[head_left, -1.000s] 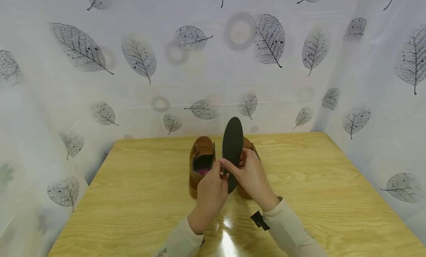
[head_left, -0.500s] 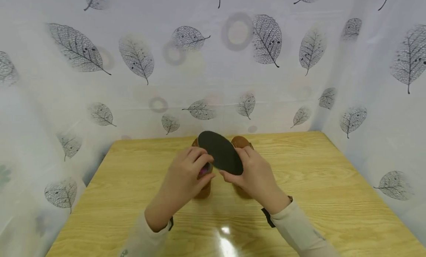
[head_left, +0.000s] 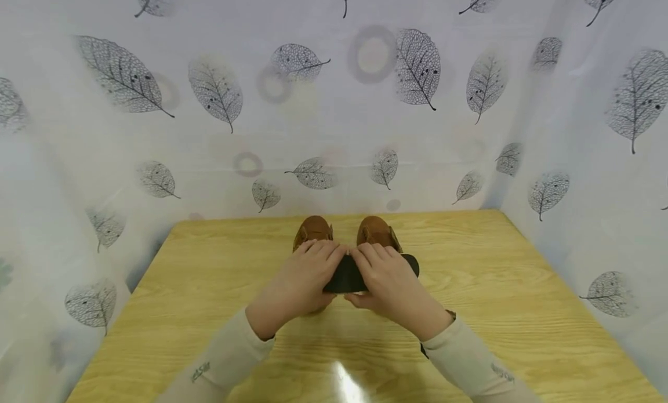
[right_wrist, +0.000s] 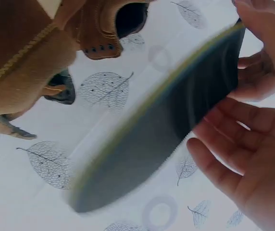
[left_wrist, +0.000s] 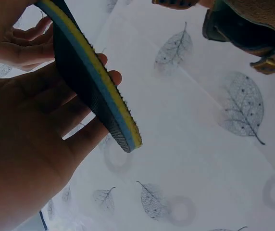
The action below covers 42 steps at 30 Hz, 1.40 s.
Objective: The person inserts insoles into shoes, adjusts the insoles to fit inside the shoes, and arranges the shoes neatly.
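Both hands hold one insole (head_left: 345, 276) sideways in front of the body, its black face showing in the head view. My left hand (head_left: 298, 280) grips one end, with fingers over the upper edge and thumb below. My right hand (head_left: 392, 284) grips it close beside the left, and the other end sticks out past that hand. Yellow and blue layers run along the edge of the insole (left_wrist: 96, 72) in the left wrist view. Behind the hands stand two brown shoes, a left one (head_left: 312, 228) and a right one (head_left: 373, 227); their rear parts are mostly hidden.
The shoes stand near the back edge of a wooden table (head_left: 219, 264). A pale curtain (head_left: 334, 113) printed with dark leaves hangs behind the table and along both sides.
The insole was upright, then tilted to the left, and now lies sideways and lower. My left hand let go, moved out left, and came back to grip it beside the right hand.
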Tool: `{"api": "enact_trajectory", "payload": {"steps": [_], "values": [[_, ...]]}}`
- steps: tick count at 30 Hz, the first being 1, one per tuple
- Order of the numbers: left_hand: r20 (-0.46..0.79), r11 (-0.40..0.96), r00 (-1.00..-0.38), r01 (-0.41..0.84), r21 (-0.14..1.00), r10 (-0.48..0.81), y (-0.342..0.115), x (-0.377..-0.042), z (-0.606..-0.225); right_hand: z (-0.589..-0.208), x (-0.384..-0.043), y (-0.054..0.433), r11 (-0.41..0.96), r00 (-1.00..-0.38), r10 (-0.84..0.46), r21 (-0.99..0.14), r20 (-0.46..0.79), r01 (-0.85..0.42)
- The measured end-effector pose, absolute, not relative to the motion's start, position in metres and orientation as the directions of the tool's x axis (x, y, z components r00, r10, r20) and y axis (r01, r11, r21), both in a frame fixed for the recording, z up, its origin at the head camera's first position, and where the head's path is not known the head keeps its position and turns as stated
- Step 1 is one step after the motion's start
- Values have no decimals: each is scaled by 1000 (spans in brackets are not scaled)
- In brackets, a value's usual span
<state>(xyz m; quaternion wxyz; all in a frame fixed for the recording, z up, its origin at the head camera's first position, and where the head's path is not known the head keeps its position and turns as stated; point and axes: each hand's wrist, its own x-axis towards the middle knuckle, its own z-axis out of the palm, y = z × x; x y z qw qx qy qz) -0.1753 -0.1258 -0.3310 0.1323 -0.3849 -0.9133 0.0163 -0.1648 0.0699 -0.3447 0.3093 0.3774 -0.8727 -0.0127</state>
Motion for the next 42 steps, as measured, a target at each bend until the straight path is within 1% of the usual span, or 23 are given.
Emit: {"api": "enact_trajectory", "payload": {"steps": [3, 6, 10, 12, 15, 17, 19, 21, 23, 25, 27, 28, 30, 32, 34, 38, 42], "values": [[264, 707, -667, 700, -99, 697, -127, -178, -333, -349, -166, 69, 732, -546, -650, 242, 529, -637], [294, 696, -649, 714, -83, 701, -128, -180, -333, -351, -167, 67, 734, -534, -641, 239, 551, -635], [342, 668, -606, 738, -96, 718, -130, -182, -333, -351, -169, 64, 735, -521, -630, 224, 576, -640], [348, 656, -592, 748, -97, 727, -132, -184, -332, -350, -170, 63, 736, -533, -621, 193, 575, -649], [351, 645, -588, 761, -64, 729, -137, -190, -331, -347, -170, 65, 744, -582, -595, 106, 555, -660], [364, 647, -598, 763, -17, 714, -143, -195, -327, -346, -171, 68, 751, -631, -566, 17, 531, -660], [388, 664, -624, 747, 41, 678, -152, -201, -323, -344, -173, 74, 756, -687, -529, -91, 499, -648], [406, 690, -664, 716, 102, 628, -164, -209, -319, -342, -175, 80, 751, -748, -480, -226, 458, -620], [405, 732, -713, 667, 140, 573, -174, -218, -319, -341, -177, 86, 728, -810, -431, -377, 396, -572], [394, 767, -751, 623, 155, 530, -180, -229, -327, -340, -180, 91, 693, -868, -389, -523, 308, -496], [353, 800, -791, 577, 164, 499, -183, -239, -338, -340, -182, 94, 642, -914, -362, -662, 184, -387], [328, 811, -808, 560, 168, 489, -182, -244, -344, -341, -183, 94, 613, -926, -359, -719, 118, -329], [285, 827, -831, 535, 173, 478, -180, -251, -356, -341, -183, 91, 565, -934, -357, -796, -1, -215], [251, 839, -851, 510, 190, 461, -176, -256, -366, -342, -183, 85, 532, -927, -364, -838, -93, -124], [250, 844, -857, 500, 193, 450, -173, -259, -375, -343, -183, 79, 523, -913, -379, -848, -147, -81], [297, 852, -853, 492, 179, 430, -168, -264, -388, -344, -188, 66, 576, -899, -384, -816, -211, -55], [338, 847, -842, 498, 184, 421, -166, -267, -391, -343, -197, 55, 632, -895, -365, -774, -256, -37]]}}
